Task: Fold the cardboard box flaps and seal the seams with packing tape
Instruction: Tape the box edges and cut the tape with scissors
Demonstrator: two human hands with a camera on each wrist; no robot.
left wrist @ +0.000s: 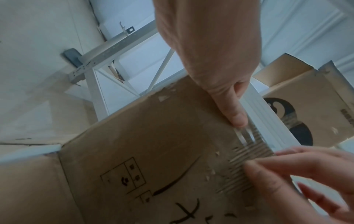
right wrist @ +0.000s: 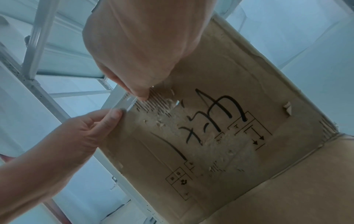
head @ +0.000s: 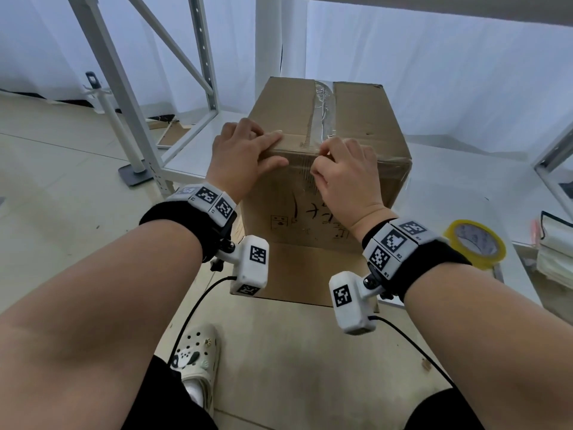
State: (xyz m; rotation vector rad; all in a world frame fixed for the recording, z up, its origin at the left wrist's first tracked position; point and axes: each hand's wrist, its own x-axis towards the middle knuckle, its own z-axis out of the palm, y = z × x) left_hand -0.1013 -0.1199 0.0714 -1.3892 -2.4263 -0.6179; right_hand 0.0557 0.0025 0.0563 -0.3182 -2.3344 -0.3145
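Cardboard box (head: 341,125) top taped; left hand (head: 245,153) flat on its edge, right hand (head: 344,172) grip pinching tape (head: 324,119)

White shelf (head: 459,193) carrying the box (head: 356,119), yellow tape roll (head: 476,243) right of the box near the shelf's edge, flat cardboard (head: 297,271) under the box's near side

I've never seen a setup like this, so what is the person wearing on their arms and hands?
Both hands, left hand and right hand, are bare, no gloves or sleeves. Each wrist carries a black wristband topped by white blocks printed with black-and-white square codes. Below each wrist hangs a small white camera box, also coded, with a thin black cable trailing off.
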